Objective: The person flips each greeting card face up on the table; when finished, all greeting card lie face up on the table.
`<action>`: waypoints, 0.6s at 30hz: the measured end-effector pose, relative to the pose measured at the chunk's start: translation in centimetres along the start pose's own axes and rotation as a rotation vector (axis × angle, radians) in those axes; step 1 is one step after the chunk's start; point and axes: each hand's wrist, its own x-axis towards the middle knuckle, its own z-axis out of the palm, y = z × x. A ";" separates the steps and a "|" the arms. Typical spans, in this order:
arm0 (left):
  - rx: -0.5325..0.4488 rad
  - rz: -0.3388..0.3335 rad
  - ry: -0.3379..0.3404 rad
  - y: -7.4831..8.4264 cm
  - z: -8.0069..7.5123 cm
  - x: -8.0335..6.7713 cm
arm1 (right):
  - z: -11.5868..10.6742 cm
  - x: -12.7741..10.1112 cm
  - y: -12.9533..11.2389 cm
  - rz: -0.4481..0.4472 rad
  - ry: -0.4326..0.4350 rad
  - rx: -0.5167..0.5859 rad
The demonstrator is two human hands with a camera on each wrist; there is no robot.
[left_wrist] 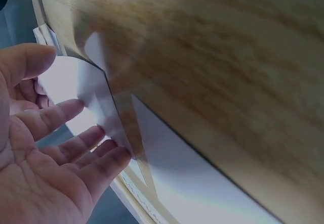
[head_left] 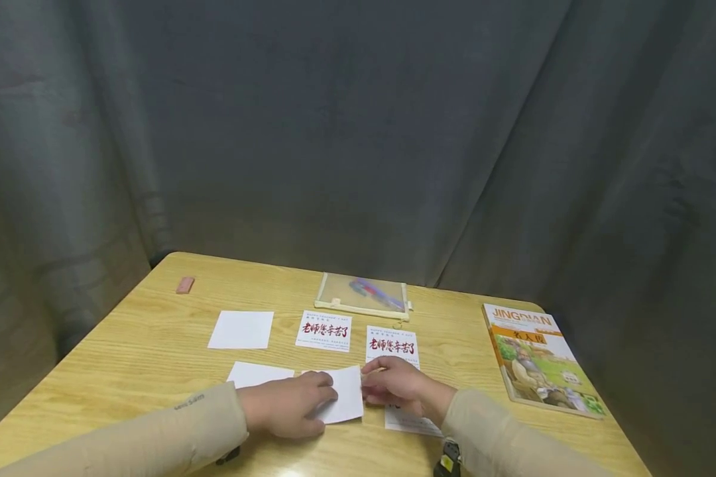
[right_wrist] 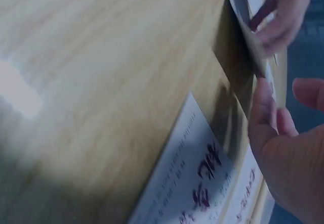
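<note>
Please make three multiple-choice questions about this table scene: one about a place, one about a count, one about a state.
1. Where does the book lie?
A. right edge of the table
B. left edge
C. under the hands

2. How many cards with red writing lie fully in view?
A. none
B. two
C. five

3. The white card between both hands is
A. flat and untouched
B. lifted off the table
C. torn in half

Answers:
1 A, it lies far right.
2 B, two lie side by side.
3 B, the left hand and right hand hold it raised.
</note>
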 end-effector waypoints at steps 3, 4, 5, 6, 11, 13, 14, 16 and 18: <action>-0.009 0.027 0.028 0.0 0.0 0.2 | 0.5 0.2 0.5 -0.036 0.057 0.012; -0.011 0.035 0.035 0.0 -0.1 0.3 | 0.6 0.2 0.6 -0.045 0.073 0.006; -0.011 0.040 0.040 0.0 -0.1 0.5 | 0.6 0.2 0.6 -0.047 0.086 -0.005; -0.007 0.048 0.047 0.0 -0.2 0.6 | 0.6 0.2 0.6 -0.051 0.093 -0.009; 0.011 0.048 0.064 -0.1 -1.1 0.8 | -0.2 -0.1 -0.4 -0.066 0.109 -0.005; 0.030 0.047 0.070 -0.3 -1.7 0.7 | -0.9 -0.2 -0.9 -0.073 0.118 0.019; 0.048 0.050 0.075 -0.5 -1.9 0.7 | -1.2 -0.2 -1.0 -0.076 0.121 0.034; 0.099 0.070 0.093 -0.8 -2.4 0.7 | -1.9 -0.1 -1.4 -0.072 0.130 0.067; 0.156 0.097 0.124 -1.2 -2.7 0.7 | -2.4 -0.1 -1.7 -0.067 0.134 0.092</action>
